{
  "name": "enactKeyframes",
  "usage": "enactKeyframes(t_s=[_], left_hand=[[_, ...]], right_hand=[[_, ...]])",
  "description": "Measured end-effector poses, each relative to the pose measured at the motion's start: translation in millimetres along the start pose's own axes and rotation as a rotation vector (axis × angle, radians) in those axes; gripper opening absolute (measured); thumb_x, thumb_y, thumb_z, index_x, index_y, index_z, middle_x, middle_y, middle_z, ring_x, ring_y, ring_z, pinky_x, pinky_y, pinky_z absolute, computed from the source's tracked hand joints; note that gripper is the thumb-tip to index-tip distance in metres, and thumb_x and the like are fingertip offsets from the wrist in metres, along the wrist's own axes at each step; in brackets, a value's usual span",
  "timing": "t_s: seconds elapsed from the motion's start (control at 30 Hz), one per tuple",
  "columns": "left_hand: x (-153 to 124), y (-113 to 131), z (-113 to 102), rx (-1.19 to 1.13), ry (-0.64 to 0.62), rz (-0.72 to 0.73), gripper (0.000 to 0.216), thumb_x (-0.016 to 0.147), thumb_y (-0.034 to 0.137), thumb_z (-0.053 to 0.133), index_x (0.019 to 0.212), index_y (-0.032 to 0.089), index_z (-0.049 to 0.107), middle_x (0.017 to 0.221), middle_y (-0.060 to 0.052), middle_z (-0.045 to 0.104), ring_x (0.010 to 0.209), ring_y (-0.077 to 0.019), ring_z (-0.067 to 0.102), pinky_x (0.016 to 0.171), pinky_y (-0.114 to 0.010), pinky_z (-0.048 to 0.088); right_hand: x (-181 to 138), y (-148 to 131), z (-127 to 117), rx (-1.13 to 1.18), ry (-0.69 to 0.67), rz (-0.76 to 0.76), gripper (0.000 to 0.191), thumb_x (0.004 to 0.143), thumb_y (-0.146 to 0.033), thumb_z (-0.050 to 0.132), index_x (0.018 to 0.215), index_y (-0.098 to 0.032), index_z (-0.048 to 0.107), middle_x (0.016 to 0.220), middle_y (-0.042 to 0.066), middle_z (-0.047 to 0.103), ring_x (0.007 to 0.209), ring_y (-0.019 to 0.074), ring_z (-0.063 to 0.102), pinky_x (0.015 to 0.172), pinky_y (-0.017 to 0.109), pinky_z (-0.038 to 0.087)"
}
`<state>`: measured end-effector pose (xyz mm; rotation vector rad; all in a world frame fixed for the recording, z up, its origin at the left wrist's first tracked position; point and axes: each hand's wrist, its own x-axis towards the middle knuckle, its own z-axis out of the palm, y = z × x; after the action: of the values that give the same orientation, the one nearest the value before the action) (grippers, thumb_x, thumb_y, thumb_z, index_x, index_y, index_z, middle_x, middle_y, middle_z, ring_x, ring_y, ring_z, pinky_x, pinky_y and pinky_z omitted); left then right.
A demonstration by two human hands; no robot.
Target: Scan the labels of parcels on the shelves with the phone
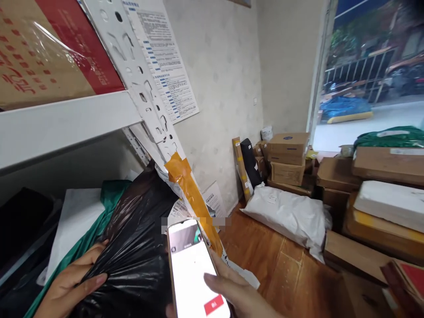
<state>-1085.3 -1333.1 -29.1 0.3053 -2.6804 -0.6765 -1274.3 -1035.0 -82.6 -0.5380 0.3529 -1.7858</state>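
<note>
My left hand [74, 278] pinches a fold of a black plastic bag [139, 247], its thumb and fingers closed on the gathered film. The bag lies on the lower level of a white metal shelf, over a green bag [107, 194] and a white package [74, 216]. In my right hand [235, 287] is a smartphone [192, 269], held upright in front of the bag. Its screen is mostly white, with a camera picture at the top and a red button at the bottom; my right thumb is over the screen. A printed label [179, 210] shows partly behind the phone.
A perforated shelf post [145, 88] with orange tape [192, 190] stands just beyond the phone. A cardboard box [49, 53] sits on the upper shelf. Across the wooden floor [274, 256] are a white wrapped parcel [285, 210] and stacked cartons [288, 148], near a doorway at right.
</note>
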Motion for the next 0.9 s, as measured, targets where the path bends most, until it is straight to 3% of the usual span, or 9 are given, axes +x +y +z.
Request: enactKeyframes(t_s=[0.07,0.17,0.3,0.43,0.53,0.67,0.9], left_hand=[[-1.1,-6.2,-0.2,0.014,-0.005,-0.002,0.025,0.079,0.047,0.045,0.086,0.052,0.068,0.094,0.010,0.069,0.100,-0.0296,0.057,0.103,-0.048,0.038],[-0.1,-10.4,1.0,0.021,-0.004,-0.005,0.027,0.079,0.049,0.044,0.090,0.053,0.069,0.107,0.012,0.067,0.107,-0.0312,0.055,0.102,-0.048,0.039],[2.1,1.4,5.5,-0.045,0.037,-0.017,0.022,0.075,0.049,0.051,0.082,0.045,0.073,0.104,0.009,0.068,0.101,-0.0305,0.059,0.104,-0.048,0.037],[3.5,31.3,9.5,-0.125,0.095,-0.124,0.021,0.073,0.041,0.061,0.058,0.030,0.071,0.092,0.003,0.070,0.098,-0.0264,0.060,0.111,-0.044,0.030],[4.9,45.3,11.1,-0.146,0.130,-0.119,0.025,0.071,0.041,0.062,0.052,0.026,0.068,0.084,-0.001,0.070,0.095,-0.0258,0.060,0.109,-0.043,0.033],[6.1,41.1,10.6,-0.132,0.136,-0.085,0.025,0.071,0.041,0.063,0.051,0.026,0.067,0.079,-0.002,0.069,0.094,-0.0252,0.061,0.107,-0.041,0.037],[5.2,31.5,9.9,-0.119,0.099,-0.045,0.024,0.074,0.041,0.060,0.057,0.027,0.069,0.083,-0.002,0.069,0.096,-0.0249,0.060,0.105,-0.040,0.039]], right_hand=[[13.3,12.2,1.5,0.006,0.025,-0.046,0.080,0.074,-0.044,0.073,0.138,-0.029,0.027,0.115,0.008,0.067,0.095,0.0298,0.069,0.081,0.040,0.051],[25.0,26.6,6.1,-0.009,0.063,-0.092,0.102,0.070,-0.056,0.074,0.142,-0.035,0.005,0.116,0.007,0.066,0.097,0.0308,0.069,0.079,0.039,0.052],[25.4,38.9,18.6,0.016,0.155,-0.145,0.117,0.064,-0.063,0.074,0.143,-0.030,-0.005,0.105,0.009,0.070,0.091,0.0342,0.070,0.079,0.044,0.051],[27.0,50.6,28.2,0.072,0.206,-0.228,0.103,0.072,-0.064,0.066,0.144,-0.026,0.003,0.095,0.007,0.072,0.081,0.0319,0.071,0.080,0.050,0.051],[30.2,56.5,30.5,0.133,0.215,-0.286,0.102,0.072,-0.060,0.069,0.145,-0.029,0.005,0.094,0.005,0.071,0.080,0.0299,0.070,0.079,0.052,0.052],[25.9,54.5,30.7,0.123,0.228,-0.255,0.096,0.073,-0.061,0.068,0.145,-0.029,0.013,0.092,0.005,0.072,0.080,0.0298,0.070,0.080,0.051,0.052],[16.2,46.3,28.1,-0.006,0.401,-0.293,0.072,0.070,-0.055,0.075,0.130,-0.025,0.049,0.115,0.007,0.068,0.112,0.0279,0.060,0.097,0.041,0.046]])
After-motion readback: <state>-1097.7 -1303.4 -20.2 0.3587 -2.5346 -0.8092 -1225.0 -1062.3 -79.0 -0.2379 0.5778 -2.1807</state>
